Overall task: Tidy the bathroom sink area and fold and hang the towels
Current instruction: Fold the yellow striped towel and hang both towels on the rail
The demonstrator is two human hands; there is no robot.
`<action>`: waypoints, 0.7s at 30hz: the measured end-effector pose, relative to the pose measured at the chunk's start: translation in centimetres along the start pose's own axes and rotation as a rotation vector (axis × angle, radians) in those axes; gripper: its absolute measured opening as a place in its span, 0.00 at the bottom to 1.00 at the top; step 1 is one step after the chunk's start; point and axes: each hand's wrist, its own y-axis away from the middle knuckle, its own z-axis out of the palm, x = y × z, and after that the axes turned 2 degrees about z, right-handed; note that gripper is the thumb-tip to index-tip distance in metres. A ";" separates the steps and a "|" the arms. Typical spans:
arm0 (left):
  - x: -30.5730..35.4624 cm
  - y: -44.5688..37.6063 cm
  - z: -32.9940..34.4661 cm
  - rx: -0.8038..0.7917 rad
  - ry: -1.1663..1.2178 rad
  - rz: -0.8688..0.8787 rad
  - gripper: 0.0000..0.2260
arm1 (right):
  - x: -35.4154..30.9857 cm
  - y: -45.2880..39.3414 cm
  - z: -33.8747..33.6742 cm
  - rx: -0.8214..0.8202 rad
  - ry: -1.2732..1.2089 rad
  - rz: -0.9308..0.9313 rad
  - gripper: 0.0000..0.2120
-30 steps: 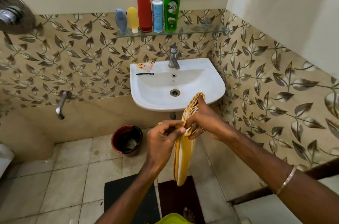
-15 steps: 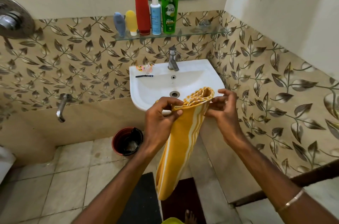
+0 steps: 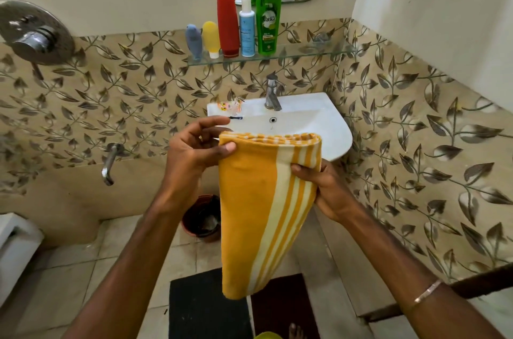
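A yellow towel with cream stripes (image 3: 258, 205) hangs folded in front of the white sink (image 3: 333, 128). My left hand (image 3: 194, 150) pinches its upper left corner between thumb and fingers. My right hand (image 3: 322, 186) grips the right edge a little below the top fold, thumb on the front. The towel's lower end dangles free above the floor mats. On the sink's left rim lie a small orange wrapper (image 3: 229, 106) and a dark hair pin (image 3: 236, 118).
A glass shelf (image 3: 305, 51) above the tap (image 3: 272, 93) carries several bottles. A red bin (image 3: 201, 218) stands on the floor under the sink. A black mat (image 3: 205, 308) and a dark red mat (image 3: 280, 308) lie below. A wall spout (image 3: 109, 162) sticks out at left.
The towel went from a narrow bunched strip to a wide flat fold held higher. My hands moved apart, the left to the top corner, the right down the right edge.
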 end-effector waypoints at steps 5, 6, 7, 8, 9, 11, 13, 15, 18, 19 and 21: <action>-3.5 -0.8 -2.3 -0.265 0.256 -0.281 0.50 | -2.8 -0.3 2.7 0.022 -0.064 -0.008 0.19; -4.6 -0.2 -2.2 -0.321 0.235 -0.352 0.54 | -3.4 -0.4 3.0 0.037 -0.077 -0.016 0.19; -5.5 0.4 -1.9 -0.362 0.209 -0.414 0.56 | -3.8 -0.6 3.1 0.058 -0.088 -0.024 0.18; -6.3 1.0 -1.6 -0.381 0.193 -0.458 0.56 | -4.4 -0.6 3.1 0.079 -0.101 -0.036 0.18; -6.9 1.6 -1.2 -0.373 0.187 -0.476 0.54 | -5.1 -0.7 3.1 0.096 -0.108 -0.050 0.19; -7.6 2.3 -0.1 -0.332 0.178 -0.461 0.47 | -6.5 -0.7 2.6 0.124 -0.099 -0.063 0.19; -7.6 2.6 1.1 -0.291 0.127 -0.413 0.40 | -7.9 -0.8 1.8 0.139 -0.082 -0.064 0.17; -7.3 2.6 2.2 -0.221 0.109 -0.350 0.34 | -9.0 -0.8 1.3 0.132 -0.087 -0.056 0.16; -6.5 2.4 3.8 -0.154 0.136 -0.290 0.20 | -9.2 -1.0 -0.1 0.129 -0.162 -0.039 0.16; -6.1 2.4 4.4 -0.142 0.151 -0.276 0.17 | -8.7 -1.1 -0.9 0.112 -0.209 -0.034 0.18; -5.2 2.1 5.3 -0.113 0.168 -0.261 0.14 | -7.4 -0.9 -2.1 0.091 -0.273 0.030 0.28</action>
